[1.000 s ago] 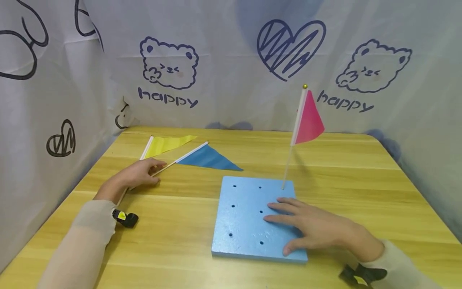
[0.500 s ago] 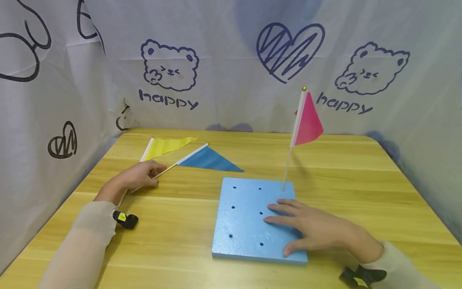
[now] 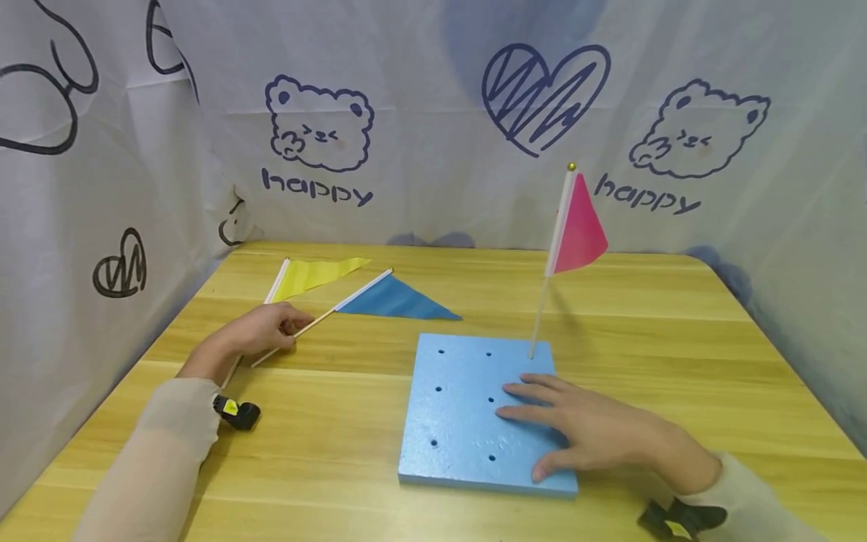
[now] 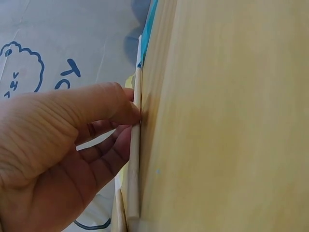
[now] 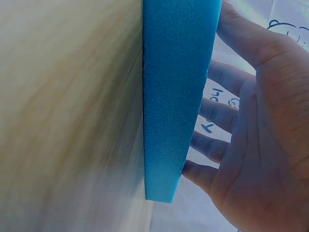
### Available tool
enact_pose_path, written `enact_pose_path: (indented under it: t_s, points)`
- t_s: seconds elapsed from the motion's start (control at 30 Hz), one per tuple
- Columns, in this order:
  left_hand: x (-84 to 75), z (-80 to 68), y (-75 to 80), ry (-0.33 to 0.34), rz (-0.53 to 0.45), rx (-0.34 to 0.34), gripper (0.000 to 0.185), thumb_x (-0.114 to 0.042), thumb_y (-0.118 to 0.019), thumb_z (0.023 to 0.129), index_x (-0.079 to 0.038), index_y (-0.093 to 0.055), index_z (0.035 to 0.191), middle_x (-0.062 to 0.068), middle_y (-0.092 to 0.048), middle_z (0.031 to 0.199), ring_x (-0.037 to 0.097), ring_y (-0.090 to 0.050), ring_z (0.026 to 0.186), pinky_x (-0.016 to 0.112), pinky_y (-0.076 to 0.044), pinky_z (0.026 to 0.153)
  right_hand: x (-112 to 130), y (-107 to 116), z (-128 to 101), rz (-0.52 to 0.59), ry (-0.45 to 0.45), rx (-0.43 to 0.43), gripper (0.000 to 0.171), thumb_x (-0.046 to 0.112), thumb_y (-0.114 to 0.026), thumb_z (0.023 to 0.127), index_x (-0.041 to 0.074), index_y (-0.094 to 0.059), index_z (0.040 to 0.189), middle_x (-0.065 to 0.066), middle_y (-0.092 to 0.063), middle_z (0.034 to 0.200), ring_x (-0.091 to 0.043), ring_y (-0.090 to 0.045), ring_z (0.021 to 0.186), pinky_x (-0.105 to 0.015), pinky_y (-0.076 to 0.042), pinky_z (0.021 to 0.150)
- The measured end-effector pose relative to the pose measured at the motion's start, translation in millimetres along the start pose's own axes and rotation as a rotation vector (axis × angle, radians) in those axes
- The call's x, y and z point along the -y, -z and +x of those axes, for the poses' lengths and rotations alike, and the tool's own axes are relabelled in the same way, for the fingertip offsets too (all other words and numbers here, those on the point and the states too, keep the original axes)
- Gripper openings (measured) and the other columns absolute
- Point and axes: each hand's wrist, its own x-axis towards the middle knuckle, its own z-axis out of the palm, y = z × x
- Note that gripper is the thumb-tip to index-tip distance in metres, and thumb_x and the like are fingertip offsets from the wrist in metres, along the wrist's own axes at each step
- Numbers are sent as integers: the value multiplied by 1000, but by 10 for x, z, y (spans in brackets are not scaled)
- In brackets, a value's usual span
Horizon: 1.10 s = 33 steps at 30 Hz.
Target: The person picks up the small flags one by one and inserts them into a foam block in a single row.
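Observation:
My left hand (image 3: 283,330) pinches the thin wooden stick (image 4: 134,159) of the blue flag (image 3: 396,300), which lies on the wooden table (image 3: 325,452) at the left. In the left wrist view the thumb and fingers (image 4: 126,112) curl round that stick. Just behind it lies a yellow flag (image 3: 315,272). My right hand (image 3: 576,430) rests flat with straight fingers on the right part of a blue foam board (image 3: 460,410) that has several holes. A pink flag (image 3: 577,227) stands upright in the board's far right hole. The right wrist view shows the board's edge (image 5: 176,96) under the spread fingers (image 5: 219,116).
White cloth printed with bears, hearts and "happy" (image 3: 318,188) walls the table at the back and both sides. Small black wrist devices sit at my left wrist (image 3: 237,412) and right wrist (image 3: 680,519). Bare wood shows in front of the board and to the right.
The blue flag's stick has shifted slightly in my left hand, its near end now showing past the fingers. The right hand and the board have stayed still.

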Motion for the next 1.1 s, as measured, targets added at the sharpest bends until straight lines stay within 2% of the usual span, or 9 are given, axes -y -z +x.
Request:
enact_pose_path:
  t_s: [0.2,0.4,0.73,1.1]
  points:
    - [-15,27,8,38,3,0,42,6,-63,81,6,-63,123,6,-62,92,18,-52,78,30,-45,66,-13,-18,0,-15,9,-16,76,68,-58,84,30,-43,149,-3,-36,154,-36,-29,141,-59,-35,106]
    - [-37,35,36,21,39,4,39,7,-63,80,5,-65,119,5,-60,88,18,-51,75,31,-44,65,-6,-18,-6,-5,-4,-8,76,68,-57,84,31,-42,149,-3,-35,155,-36,-28,142,-59,-35,105]
    - [-143,2,62,13,67,-32,39,4,-64,86,5,-61,125,8,-61,96,21,-55,82,36,-47,71,1,-5,-3,-11,17,-22,76,66,-59,84,28,-44,149,-5,-36,154,-38,-29,141,-60,-34,105]
    - [-237,11,83,4,65,-100,37,6,-62,90,4,-58,126,11,-63,100,26,-60,91,41,-49,77,16,-3,-6,13,-27,19,76,69,-56,84,32,-42,149,-2,-35,155,-36,-27,142,-59,-35,106]
